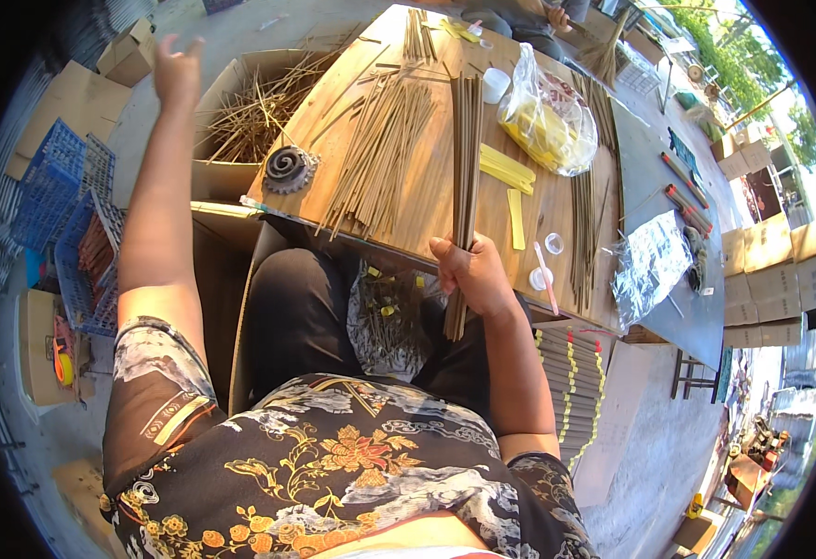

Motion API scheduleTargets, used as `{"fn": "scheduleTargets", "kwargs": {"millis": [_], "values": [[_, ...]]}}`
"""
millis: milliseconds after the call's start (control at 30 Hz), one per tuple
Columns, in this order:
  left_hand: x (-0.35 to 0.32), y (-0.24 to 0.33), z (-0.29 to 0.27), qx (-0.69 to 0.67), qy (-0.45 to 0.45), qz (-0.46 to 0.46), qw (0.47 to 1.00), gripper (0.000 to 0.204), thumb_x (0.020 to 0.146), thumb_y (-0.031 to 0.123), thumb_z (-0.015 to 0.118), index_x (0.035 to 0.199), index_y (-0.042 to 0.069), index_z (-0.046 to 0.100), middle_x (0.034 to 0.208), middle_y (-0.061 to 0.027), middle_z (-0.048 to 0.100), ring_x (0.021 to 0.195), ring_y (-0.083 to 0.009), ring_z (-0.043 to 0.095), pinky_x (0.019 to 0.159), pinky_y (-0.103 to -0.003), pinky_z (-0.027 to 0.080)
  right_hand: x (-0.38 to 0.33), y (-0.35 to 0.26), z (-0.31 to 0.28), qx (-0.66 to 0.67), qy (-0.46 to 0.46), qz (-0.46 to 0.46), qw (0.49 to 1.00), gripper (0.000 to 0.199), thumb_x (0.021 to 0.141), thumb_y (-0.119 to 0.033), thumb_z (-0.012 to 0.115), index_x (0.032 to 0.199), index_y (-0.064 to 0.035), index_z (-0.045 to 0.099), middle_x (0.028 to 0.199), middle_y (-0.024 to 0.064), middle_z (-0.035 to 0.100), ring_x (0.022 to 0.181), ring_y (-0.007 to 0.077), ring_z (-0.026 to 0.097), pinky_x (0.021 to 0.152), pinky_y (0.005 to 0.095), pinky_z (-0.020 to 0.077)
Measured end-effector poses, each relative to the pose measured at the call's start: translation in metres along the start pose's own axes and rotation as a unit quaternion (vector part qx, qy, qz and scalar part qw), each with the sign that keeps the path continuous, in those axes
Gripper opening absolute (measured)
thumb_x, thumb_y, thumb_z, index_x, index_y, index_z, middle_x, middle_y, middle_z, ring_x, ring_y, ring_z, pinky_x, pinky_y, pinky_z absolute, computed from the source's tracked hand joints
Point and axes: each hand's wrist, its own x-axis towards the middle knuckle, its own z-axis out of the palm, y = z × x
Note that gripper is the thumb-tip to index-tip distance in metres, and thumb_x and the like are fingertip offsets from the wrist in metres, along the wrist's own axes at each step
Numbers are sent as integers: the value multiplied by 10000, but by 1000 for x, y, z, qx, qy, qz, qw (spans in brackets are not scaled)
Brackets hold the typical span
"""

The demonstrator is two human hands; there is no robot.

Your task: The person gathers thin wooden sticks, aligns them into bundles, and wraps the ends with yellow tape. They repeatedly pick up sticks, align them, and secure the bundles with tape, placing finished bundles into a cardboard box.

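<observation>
My right hand [475, 272] is closed round the lower part of a bundle of brown incense sticks [466, 140], held upright at the table's near edge. Out to the far left, my left hand [177, 76] is raised with its fingers apart and nothing in it. It is nearest a cardboard box [231, 177] heaped with loose sticks [268, 112]. On the wooden table [315, 200], a spread pile of sticks [380, 154] lies left of the bundle. Yellow paper strips [507, 170] lie to its right.
A dark coiled object [289, 170] sits at the table's left corner. A plastic bag with yellow contents [552, 121], a white cup [496, 86] and crumpled clear wrap [652, 259] are on the right. Blue crates [63, 186] stand at left. Another person [520, 23] sits beyond the table.
</observation>
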Motion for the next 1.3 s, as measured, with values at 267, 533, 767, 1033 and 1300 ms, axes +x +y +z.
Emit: {"fn": "scheduleTargets", "kwargs": {"millis": [267,533,767,1033,1300], "values": [[-204,102,81,-126,-499,83,853,118,751,128,566,795,33,620,758,-94,626,688,-184,575,673,-307,457,9,6,-10,33,35,20,999,274,820,-131,549,585,-88,416,458,2,425,370,82,389,369,225,306],[-259,131,92,173,-557,14,812,246,751,186,545,901,-5,585,867,-204,610,878,-368,574,792,-409,447,7,9,-22,51,55,26,997,277,816,-136,556,584,-84,412,452,0,410,370,85,387,370,228,312],[-262,122,105,225,-572,1,789,242,744,189,566,867,-13,618,908,-217,604,884,-362,582,765,-413,465,9,10,-22,64,44,19,997,260,814,-134,556,598,-81,420,469,-3,415,380,84,390,371,225,316],[-246,141,95,215,-595,12,774,201,735,85,526,873,-17,630,909,-229,611,893,-361,593,731,-401,480,8,6,-21,58,44,19,997,226,812,-133,559,633,-71,435,469,-5,416,383,80,390,374,223,321],[-250,118,123,228,-590,-49,773,209,729,75,523,877,-33,622,869,-223,619,868,-341,606,726,-393,475,5,9,-21,63,34,18,997,250,800,-175,597,643,-69,433,482,3,401,400,98,396,386,235,339]]}}
